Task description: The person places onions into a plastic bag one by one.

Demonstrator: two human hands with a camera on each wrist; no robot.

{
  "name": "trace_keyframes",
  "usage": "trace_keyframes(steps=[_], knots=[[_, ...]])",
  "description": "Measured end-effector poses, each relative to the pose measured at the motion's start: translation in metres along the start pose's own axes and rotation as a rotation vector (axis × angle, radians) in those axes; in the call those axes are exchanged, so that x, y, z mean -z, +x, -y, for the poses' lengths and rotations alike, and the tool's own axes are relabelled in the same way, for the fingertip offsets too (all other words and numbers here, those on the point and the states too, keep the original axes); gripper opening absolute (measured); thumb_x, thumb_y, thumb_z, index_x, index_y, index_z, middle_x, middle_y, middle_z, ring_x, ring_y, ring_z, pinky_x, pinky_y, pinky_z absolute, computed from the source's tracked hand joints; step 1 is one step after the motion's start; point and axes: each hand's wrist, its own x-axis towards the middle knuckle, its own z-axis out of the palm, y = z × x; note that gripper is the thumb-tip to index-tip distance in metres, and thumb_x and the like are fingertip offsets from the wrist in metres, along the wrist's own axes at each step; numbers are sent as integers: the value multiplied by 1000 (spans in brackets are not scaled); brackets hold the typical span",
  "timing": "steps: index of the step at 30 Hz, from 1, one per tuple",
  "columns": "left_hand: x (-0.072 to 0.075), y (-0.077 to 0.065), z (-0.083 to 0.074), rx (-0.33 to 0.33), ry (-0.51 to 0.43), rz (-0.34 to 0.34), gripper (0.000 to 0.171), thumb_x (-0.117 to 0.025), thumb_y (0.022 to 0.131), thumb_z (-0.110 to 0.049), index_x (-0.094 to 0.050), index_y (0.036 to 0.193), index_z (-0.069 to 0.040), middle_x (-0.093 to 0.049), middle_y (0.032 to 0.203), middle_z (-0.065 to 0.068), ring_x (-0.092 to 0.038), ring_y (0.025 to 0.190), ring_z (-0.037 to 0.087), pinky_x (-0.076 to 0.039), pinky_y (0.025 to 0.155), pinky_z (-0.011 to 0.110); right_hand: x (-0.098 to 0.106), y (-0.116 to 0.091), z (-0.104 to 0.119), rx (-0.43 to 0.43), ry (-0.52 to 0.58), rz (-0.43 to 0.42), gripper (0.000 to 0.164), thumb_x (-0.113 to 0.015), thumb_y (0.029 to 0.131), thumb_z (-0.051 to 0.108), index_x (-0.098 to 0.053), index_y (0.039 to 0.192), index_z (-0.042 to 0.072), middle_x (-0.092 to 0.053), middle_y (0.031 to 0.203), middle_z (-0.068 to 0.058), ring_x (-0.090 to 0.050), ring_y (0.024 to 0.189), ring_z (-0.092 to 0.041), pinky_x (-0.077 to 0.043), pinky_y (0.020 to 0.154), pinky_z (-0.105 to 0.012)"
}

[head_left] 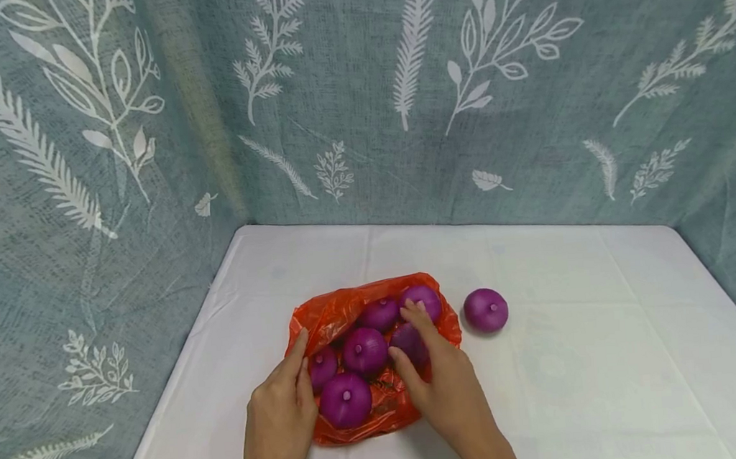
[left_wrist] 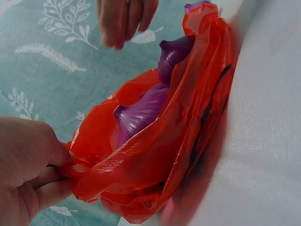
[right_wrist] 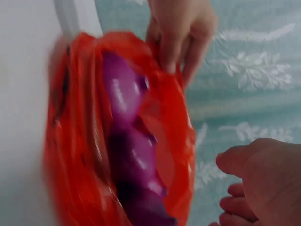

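A crinkled red plastic bag (head_left: 332,313) lies on the table with its mouth facing up. Several purple onions (head_left: 365,351) sit inside it. My left hand (head_left: 280,406) pinches the bag's left edge between thumb and fingers, which the left wrist view shows at the gathered red plastic (left_wrist: 134,165). Over the bag's right side hovers my right hand (head_left: 448,385), thumb and fingers spread apart. In the right wrist view, that right hand (right_wrist: 268,181) holds nothing and is apart from the onions (right_wrist: 124,92). A single onion (head_left: 485,311) rests outside the bag, to its right.
A white cloth (head_left: 579,357) covers the table, with light creases. Behind it and along both sides hangs a blue-green curtain (head_left: 359,115) printed with white leaves. A dark marking (left_wrist: 207,115) runs along the bag's outer side.
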Motion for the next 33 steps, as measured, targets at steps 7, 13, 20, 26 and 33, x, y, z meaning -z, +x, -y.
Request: trace_keyframes(steps=[7, 13, 20, 26, 33], knots=[[2, 1, -3, 24, 1, 15, 52, -70, 96, 8, -63, 146, -3, -75, 117, 27, -77, 101, 41, -64, 80, 52, 24, 12, -19, -79, -81, -141, 75, -79, 98, 28, -42, 162, 18, -44, 166, -3, -44, 151, -27, -48, 111, -48], [2, 1, -3, 27, 5, 16, 51, -71, 95, 7, -63, 145, -2, -75, 115, 27, -77, 100, 41, -64, 79, 52, 46, 18, -38, -143, -120, -255, 81, -78, 98, 28, -36, 165, 13, -38, 169, -7, -38, 155, -32, -47, 111, -55], [1, 1, -2, 25, 24, 15, 51, -72, 95, 6, -64, 145, -1, -75, 116, 28, -77, 98, 41, -64, 79, 51, 59, 21, -58, -207, -158, -293, 82, -78, 98, 27, -35, 164, 4, -38, 168, -15, -34, 155, -37, -42, 115, -62], [2, 2, -3, 33, 19, 15, 50, -71, 96, 6, -63, 145, -1, -74, 119, 28, -77, 102, 41, -64, 80, 52, 60, 20, -70, -281, -148, -255, 85, -77, 98, 32, -33, 164, 1, -34, 168, -20, -36, 153, -43, -41, 115, -64], [2, 2, -3, 15, 7, 2, 50, -71, 95, 7, -64, 144, -1, -75, 119, 27, -77, 100, 39, -64, 77, 51, 58, 19, -80, -315, -143, -236, 87, -78, 98, 33, -32, 163, -1, -33, 168, -21, -33, 154, -44, -38, 117, -63]])
